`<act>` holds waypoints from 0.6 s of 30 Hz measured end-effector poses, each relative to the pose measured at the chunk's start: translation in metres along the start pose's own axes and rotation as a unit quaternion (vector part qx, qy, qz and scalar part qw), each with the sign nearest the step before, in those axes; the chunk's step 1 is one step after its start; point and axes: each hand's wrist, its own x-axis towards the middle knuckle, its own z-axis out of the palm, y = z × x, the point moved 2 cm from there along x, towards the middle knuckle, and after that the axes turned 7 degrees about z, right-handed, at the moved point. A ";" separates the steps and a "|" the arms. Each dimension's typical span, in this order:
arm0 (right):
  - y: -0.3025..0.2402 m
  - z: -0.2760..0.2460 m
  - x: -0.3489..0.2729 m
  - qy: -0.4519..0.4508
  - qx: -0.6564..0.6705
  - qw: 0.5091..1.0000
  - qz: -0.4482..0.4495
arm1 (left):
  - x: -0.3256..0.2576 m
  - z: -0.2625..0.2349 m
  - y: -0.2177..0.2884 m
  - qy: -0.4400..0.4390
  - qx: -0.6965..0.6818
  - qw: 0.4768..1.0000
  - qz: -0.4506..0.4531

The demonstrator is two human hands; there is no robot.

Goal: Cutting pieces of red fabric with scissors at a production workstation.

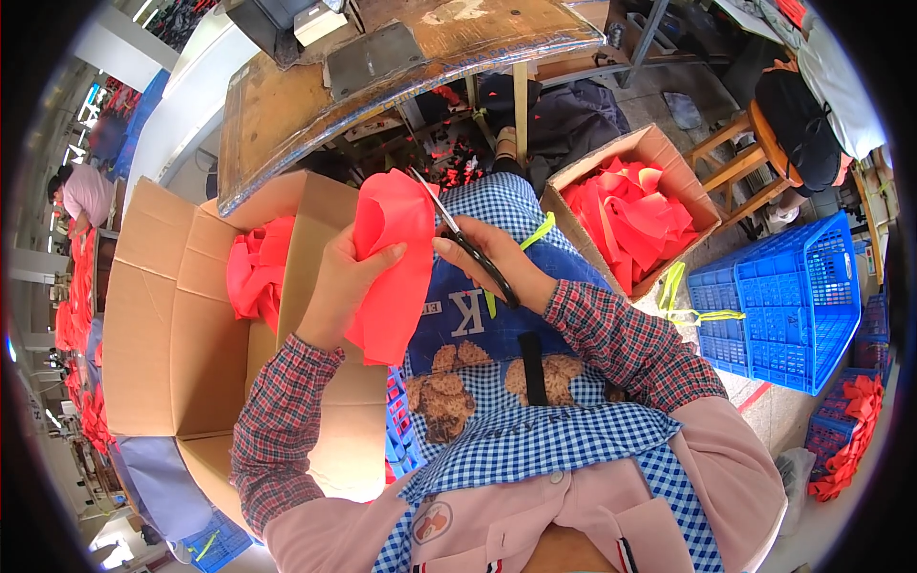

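Note:
My left hand grips a piece of bright red fabric, which hangs down in front of my apron. In my right hand is a pair of scissors with black handles, its blades pointing up and to the left. The blades lie along the right edge of the fabric near its top. To the left, an open cardboard box holds more red fabric. On the right stands a smaller cardboard box filled with crumpled red pieces.
A worn wooden table with a dark metal plate is ahead. Red scraps lie beneath it. Blue plastic crates and a wooden stool with a seated person are at the right. Another person is far left.

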 end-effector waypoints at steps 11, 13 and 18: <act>0.014 -0.004 0.001 -0.004 -0.073 0.997 -0.029 | 0.004 -0.003 -0.005 -0.015 0.006 1.000 -0.009; 0.020 -0.003 0.003 -0.003 -0.076 0.997 -0.026 | 0.005 -0.005 -0.005 -0.020 0.015 1.000 -0.019; 0.018 -0.009 -0.002 -0.005 0.054 0.996 0.065 | 0.013 -0.019 0.001 0.004 -0.004 1.000 -0.011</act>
